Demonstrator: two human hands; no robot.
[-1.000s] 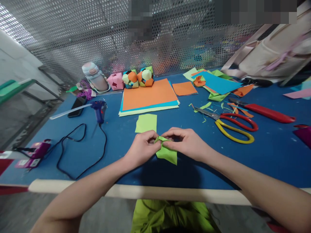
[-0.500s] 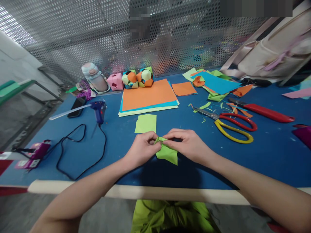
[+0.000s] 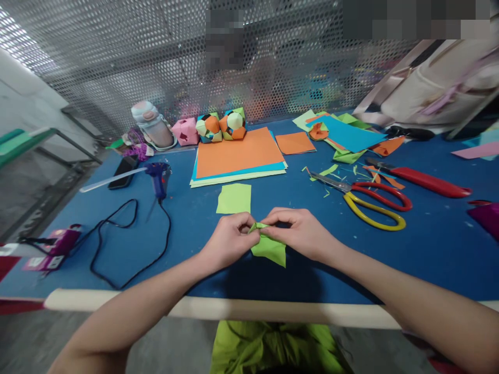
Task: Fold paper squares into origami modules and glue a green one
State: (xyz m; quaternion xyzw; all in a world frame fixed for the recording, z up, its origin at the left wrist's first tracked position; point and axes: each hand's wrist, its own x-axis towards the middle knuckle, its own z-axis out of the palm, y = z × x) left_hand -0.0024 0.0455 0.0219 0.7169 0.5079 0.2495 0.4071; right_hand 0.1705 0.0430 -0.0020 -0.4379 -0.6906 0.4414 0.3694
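Observation:
A small piece of green paper (image 3: 272, 250) is held above the blue table, its upper edge folded and its lower part hanging loose. My left hand (image 3: 230, 236) pinches its upper left corner between thumb and fingers. On the other side, my right hand (image 3: 300, 231) pinches the upper edge, thumb and fingertips closed on the fold. Just beyond my left hand lies a flat light green paper square (image 3: 235, 198). The fingers partly cover the fold, so its exact shape is hidden.
Scissors (image 3: 354, 195), a red-handled tool (image 3: 431, 181) and paper scraps lie right. Stacked coloured sheets (image 3: 237, 153) are behind, with folded paper balls (image 3: 210, 127). On the left are a glue gun (image 3: 158, 179) with its cord, a phone (image 3: 123, 171) and a bottle (image 3: 154, 124).
Both hands and the green paper have shifted very slightly toward me. The grip on the paper looks the same.

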